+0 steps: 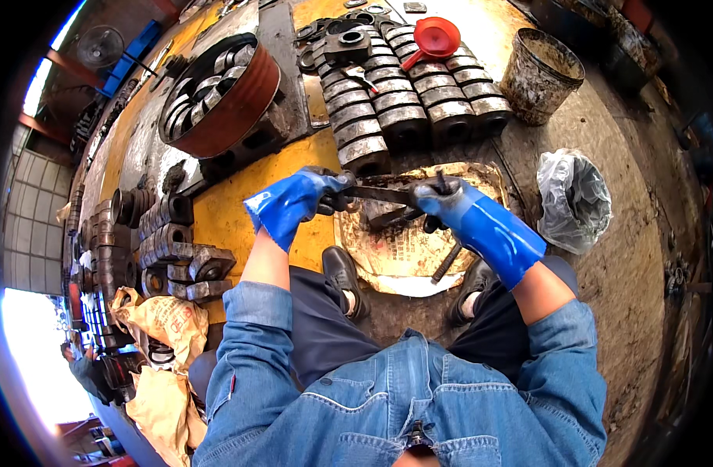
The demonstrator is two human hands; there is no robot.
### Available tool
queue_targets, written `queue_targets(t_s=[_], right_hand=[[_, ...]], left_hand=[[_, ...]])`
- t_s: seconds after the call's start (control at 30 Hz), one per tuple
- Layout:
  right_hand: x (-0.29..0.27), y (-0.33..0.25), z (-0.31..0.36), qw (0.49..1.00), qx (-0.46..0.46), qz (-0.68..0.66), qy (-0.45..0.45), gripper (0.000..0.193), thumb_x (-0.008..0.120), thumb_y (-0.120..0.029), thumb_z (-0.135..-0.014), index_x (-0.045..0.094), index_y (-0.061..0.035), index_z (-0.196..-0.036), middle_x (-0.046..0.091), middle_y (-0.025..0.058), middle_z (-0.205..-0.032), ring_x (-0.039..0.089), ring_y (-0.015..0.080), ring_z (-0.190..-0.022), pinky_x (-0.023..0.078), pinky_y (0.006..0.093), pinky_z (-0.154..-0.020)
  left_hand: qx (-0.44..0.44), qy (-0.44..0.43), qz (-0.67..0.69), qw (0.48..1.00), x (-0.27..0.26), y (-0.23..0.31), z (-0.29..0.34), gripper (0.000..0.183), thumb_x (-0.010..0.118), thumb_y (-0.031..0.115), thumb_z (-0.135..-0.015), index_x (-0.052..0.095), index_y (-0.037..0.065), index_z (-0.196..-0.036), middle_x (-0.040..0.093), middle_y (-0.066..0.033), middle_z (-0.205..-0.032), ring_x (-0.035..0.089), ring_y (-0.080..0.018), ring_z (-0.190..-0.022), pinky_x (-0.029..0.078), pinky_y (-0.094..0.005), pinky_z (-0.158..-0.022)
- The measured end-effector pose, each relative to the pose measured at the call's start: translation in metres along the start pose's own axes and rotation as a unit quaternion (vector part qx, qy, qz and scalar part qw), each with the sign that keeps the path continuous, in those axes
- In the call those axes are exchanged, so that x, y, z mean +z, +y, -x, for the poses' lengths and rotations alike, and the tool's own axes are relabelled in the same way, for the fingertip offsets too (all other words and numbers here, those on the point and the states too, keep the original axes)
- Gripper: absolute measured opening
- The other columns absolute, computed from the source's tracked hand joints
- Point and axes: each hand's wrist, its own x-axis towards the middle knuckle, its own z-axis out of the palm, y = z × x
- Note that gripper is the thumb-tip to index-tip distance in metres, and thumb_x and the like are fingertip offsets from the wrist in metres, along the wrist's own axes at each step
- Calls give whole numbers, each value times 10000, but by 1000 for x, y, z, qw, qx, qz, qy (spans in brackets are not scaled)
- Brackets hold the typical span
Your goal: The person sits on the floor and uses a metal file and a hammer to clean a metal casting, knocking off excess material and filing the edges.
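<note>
My left hand [302, 198], in a blue rubber glove with dark stained fingers, is closed around one end of a flat dark metal bar [380, 194]. The bar lies level between my hands, and its exact kind cannot be made out. My right hand [469, 214], gloved the same way, has its fingers closed around the other end. Just below the bar is a dark metal piece [389, 219], partly hidden by my right hand. Beneath sits a dirty, pale flattened sack or sheet [388, 261] between my shoes, with a short dark rod [447, 262] at its right side.
Ahead stand rows of rounded metal blocks [403, 117], with a red scoop-like pan [437, 39] on top. A rusty drum [244, 105] holds metal parts. A dirty bucket [539, 78] and a plastic-lined container [570, 202] stand right. Left are stacked castings [166, 241] and paper sacks [166, 327].
</note>
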Motion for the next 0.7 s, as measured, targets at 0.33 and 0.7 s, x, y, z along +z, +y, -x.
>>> queue_targets(t_s=[0.33, 0.7], right_hand=[[-6, -36, 29, 905, -189, 377, 61, 366, 503, -150, -905, 638, -129, -1244, 687, 148, -880, 648, 274, -709, 495, 315, -589], [1, -40, 27, 885, -228, 391, 110, 292, 559, -223, -925, 664, -201, -1197, 702, 133, -896, 673, 352, -794, 552, 429, -670]], left_hand=[[31, -37, 158, 986, -20, -30, -23, 221, 556, 140, -958, 633, -1, -1110, 728, -137, -1035, 724, -209, -898, 571, -320, -703], [40, -75, 117, 990, -12, -17, -16, 226, 574, 129, -935, 626, -13, -1103, 728, -147, -1038, 727, -221, -915, 578, -333, -746]])
